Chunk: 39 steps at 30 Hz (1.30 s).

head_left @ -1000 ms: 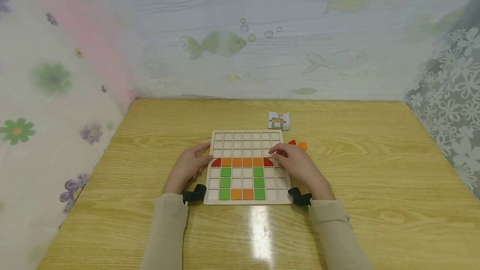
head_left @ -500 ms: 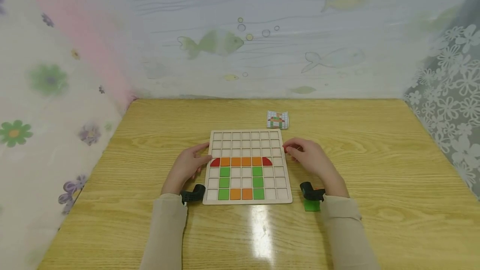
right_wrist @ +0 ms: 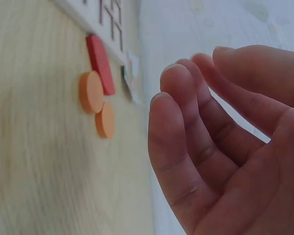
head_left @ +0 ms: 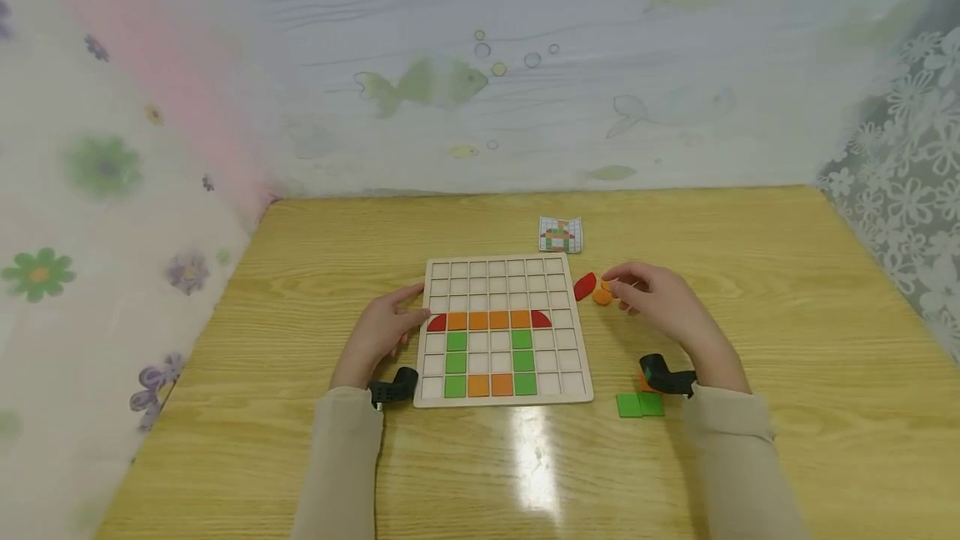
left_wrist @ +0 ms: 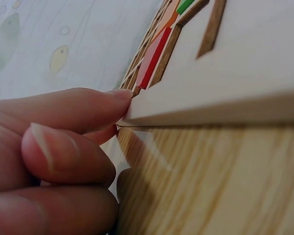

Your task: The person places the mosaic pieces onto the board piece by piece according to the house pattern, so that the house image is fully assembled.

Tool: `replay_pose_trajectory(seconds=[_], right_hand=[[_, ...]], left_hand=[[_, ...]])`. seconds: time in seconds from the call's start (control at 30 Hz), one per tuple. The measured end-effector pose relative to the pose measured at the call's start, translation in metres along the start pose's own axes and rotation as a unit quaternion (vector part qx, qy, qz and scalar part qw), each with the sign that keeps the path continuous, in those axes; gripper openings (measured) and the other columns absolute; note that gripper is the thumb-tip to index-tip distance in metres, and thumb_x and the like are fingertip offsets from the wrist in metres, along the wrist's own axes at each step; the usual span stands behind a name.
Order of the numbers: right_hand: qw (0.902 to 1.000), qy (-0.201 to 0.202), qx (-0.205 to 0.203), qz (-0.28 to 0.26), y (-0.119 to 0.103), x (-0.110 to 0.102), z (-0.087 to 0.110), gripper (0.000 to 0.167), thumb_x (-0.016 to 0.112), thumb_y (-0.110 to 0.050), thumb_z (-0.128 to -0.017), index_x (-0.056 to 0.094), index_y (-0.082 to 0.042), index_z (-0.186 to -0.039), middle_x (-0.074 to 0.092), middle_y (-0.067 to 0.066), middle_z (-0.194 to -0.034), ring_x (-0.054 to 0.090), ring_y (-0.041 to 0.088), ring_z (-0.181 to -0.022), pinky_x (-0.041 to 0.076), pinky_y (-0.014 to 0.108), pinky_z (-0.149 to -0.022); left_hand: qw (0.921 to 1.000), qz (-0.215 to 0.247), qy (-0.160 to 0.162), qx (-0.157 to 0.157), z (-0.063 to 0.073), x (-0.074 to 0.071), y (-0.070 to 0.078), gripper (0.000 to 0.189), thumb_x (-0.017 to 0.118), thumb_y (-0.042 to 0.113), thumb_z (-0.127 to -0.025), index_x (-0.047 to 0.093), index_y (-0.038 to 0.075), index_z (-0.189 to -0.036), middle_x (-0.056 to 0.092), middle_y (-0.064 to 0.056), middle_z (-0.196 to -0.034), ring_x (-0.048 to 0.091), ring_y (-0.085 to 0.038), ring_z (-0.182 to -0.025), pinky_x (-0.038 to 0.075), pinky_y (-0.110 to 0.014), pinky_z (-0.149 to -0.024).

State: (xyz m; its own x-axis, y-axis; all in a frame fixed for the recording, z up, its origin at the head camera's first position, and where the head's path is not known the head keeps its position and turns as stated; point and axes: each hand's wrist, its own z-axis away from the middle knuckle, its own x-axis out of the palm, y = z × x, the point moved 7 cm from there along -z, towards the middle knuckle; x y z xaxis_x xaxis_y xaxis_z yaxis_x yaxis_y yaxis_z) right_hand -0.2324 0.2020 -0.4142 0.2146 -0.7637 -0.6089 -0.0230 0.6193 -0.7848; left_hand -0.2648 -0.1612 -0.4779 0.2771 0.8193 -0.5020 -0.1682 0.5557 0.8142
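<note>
We have the left hand (head_left: 380, 327) relaxed, touching the wooden board (head_left: 479, 362) at its left edge, then the right hand (head_left: 658, 297) loosely bent, holding nothing, near the orange discs (head_left: 602, 297) right of the board, likely light, stiff, slick, best pinched by rims.

In the head view, the left forearm (head_left: 339, 469), in its beige sleeve, points between twelve and one o'clock; the left hand (head_left: 378, 330) lies toward eight o'clock from the middle, thumb and index finger stretched out, the lower fingers (left_wrist: 73, 156) bent. The right forearm (head_left: 738, 465), likewise sleeved, points toward eleven; the right hand (head_left: 660, 297) sits between three and four o'clock, fingers loosely bent, tips toward nine.
</note>
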Motion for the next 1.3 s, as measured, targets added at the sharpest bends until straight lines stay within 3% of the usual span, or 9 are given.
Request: replay_pose_trajectory(seconds=[0.23,0.5,0.77,1.0,1.3], right_hand=[[0.9966,-0.014,-0.016,0.079,-0.001,0.008,0.008,0.024,0.051,-0.023,-0.091,0.060,-0.013,-0.111,0.061,0.006,-0.087,0.052,0.021,-0.073,0.044,0.033,-0.063],[0.9795,-0.030,-0.068,0.188,-0.007,0.019,0.012,0.019,0.054,-0.020,-0.090,0.064,-0.013,-0.104,0.059,-0.003,-0.086,0.051,0.015,-0.077,0.042,0.034,-0.070],[0.9736,-0.055,-0.070,0.210,-0.004,0.021,0.027,0.018,0.055,-0.021,-0.089,0.064,-0.014,-0.103,0.057,-0.008,-0.082,0.050,0.010,-0.073,0.042,0.030,-0.068],[0.9726,-0.078,-0.072,0.207,-0.001,0.024,0.055,0.021,0.057,-0.023,-0.087,0.063,-0.014,-0.106,0.052,-0.011,-0.077,0.047,0.006,-0.069,0.042,0.027,-0.064],[0.9626,-0.093,-0.082,0.241,0.006,0.027,0.089,0.031,0.069,-0.032,-0.076,0.062,-0.019,-0.103,0.041,-0.012,-0.071,0.038,0.002,-0.061,0.032,0.020,-0.052]], left_hand=[[1.0000,0.000,-0.003,-0.003,0.002,-0.001,0.000,0.049,0.062,0.035,-0.083,0.045,0.037,-0.128,0.046,-0.004,-0.050,0.035,-0.014,-0.036,0.036,-0.029,-0.034],[0.9999,0.009,0.001,-0.012,0.003,-0.001,0.000,0.047,0.062,0.035,-0.083,0.046,0.038,-0.127,0.045,-0.004,-0.050,0.034,-0.014,-0.035,0.034,-0.027,-0.034],[0.9998,-0.010,0.011,-0.012,0.002,-0.002,0.001,0.046,0.061,0.037,-0.083,0.046,0.040,-0.127,0.047,-0.005,-0.050,0.038,-0.015,-0.036,0.038,-0.031,-0.035],[0.9998,-0.012,0.010,-0.011,0.002,-0.001,0.001,0.047,0.061,0.037,-0.083,0.046,0.039,-0.127,0.046,-0.004,-0.050,0.038,-0.015,-0.037,0.038,-0.030,-0.035],[0.9998,-0.001,0.010,-0.016,0.002,0.000,0.000,0.046,0.062,0.037,-0.082,0.046,0.040,-0.126,0.047,-0.005,-0.051,0.037,-0.015,-0.036,0.036,-0.028,-0.035]])
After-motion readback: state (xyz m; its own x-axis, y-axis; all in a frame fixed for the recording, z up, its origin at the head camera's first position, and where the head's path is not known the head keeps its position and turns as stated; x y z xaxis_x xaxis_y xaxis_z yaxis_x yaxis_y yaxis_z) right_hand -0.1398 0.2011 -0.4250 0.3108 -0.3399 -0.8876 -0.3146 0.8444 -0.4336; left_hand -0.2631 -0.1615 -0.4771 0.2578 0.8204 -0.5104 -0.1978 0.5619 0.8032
